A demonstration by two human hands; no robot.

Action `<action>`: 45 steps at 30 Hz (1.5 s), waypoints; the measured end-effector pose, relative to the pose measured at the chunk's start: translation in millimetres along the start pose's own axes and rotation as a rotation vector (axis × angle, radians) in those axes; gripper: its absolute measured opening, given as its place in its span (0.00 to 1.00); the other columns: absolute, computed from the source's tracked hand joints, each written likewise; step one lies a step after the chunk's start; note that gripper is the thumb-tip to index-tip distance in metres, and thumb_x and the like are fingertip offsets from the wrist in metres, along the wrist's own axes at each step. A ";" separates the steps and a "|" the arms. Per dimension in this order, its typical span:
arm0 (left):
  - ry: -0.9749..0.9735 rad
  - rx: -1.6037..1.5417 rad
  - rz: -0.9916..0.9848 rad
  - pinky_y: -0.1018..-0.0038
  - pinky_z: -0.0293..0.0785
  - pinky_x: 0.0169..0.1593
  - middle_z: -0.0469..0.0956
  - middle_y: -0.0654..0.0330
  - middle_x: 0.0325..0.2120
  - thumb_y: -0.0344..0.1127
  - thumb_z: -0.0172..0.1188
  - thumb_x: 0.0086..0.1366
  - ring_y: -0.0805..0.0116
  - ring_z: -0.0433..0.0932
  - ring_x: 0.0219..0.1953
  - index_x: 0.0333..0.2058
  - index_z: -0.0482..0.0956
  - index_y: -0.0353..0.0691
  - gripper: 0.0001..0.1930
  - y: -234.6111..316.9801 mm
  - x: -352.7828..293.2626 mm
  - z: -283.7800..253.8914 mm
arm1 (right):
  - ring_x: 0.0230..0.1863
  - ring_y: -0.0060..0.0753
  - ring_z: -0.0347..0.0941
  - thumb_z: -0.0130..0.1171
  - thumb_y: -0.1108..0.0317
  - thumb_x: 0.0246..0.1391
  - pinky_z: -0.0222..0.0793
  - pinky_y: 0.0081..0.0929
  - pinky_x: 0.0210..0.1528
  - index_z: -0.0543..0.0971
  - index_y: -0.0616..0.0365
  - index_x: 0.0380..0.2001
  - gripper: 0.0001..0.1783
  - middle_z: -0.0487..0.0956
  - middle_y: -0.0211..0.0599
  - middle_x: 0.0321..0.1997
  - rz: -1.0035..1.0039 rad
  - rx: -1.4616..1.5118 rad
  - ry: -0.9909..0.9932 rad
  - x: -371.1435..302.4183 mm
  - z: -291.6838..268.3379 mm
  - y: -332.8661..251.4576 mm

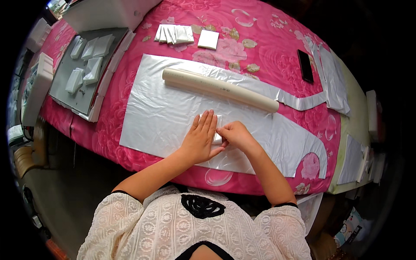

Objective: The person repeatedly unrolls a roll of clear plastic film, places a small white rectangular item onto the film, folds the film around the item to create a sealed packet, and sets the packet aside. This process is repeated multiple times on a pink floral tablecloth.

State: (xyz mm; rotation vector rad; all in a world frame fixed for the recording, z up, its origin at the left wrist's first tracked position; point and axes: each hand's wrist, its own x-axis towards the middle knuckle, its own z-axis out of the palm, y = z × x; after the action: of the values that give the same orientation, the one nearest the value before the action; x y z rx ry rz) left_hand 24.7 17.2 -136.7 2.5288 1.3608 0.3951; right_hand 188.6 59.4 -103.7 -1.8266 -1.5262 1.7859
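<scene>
My left hand (pixel 199 138) lies flat, fingers stretched out, on a small folded piece of white plastic film (pixel 218 139). Close beside it, my right hand (pixel 237 135) pinches the right edge of that folded film between thumb and fingers. Most of the folded film is hidden under both hands. Beneath them spreads a large thin white plastic sheet (pixel 151 117) with a curved cut-out at its right end. Across this sheet, beyond my hands, rests a cream-coloured tube (pixel 216 89).
Several flat folded white packets (pixel 174 34) lie at the far side, with a single packet (pixel 208 40) beside them. More packets sit on a grey board (pixel 65 93) at left. A black phone (pixel 305 66) and crumpled plastic film (pixel 333 80) lie at right on the pink floral cloth (pixel 182 9).
</scene>
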 end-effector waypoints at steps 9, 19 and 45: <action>0.024 -0.006 -0.006 0.59 0.30 0.68 0.46 0.36 0.63 0.71 0.48 0.52 0.47 0.41 0.67 0.60 0.47 0.20 0.56 0.6 -4.5 3.0 | 0.21 0.34 0.76 0.57 0.59 0.49 0.70 0.30 0.27 0.78 0.61 0.19 0.16 0.78 0.41 0.19 -0.098 -0.216 0.182 -15.0 12.9 -3.0; 0.197 -0.210 0.009 0.55 0.33 0.67 0.37 0.38 0.64 0.56 0.57 0.54 0.45 0.36 0.68 0.63 0.42 0.29 0.50 -1.7 -16.3 -5.5 | 0.43 0.44 0.72 0.66 0.67 0.38 0.68 0.37 0.43 0.76 0.60 0.36 0.19 0.76 0.42 0.39 -0.656 -0.748 0.658 -38.2 23.2 9.0; 0.120 -0.665 -0.588 0.74 0.76 0.33 0.80 0.54 0.28 0.29 0.63 0.51 0.64 0.81 0.28 0.35 0.80 0.37 0.11 -17.8 -152.2 -92.0 | 0.60 0.45 0.60 0.64 0.67 0.39 0.49 0.49 0.63 0.78 0.56 0.22 0.06 0.74 0.39 0.47 -1.230 -0.760 -0.207 -15.9 103.3 -54.3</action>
State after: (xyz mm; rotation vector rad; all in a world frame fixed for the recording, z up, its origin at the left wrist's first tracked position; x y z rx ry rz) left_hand -101.6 -93.4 -75.2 1.5220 1.5930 0.7276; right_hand 79.5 20.4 -82.7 -0.4079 -2.7199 0.8086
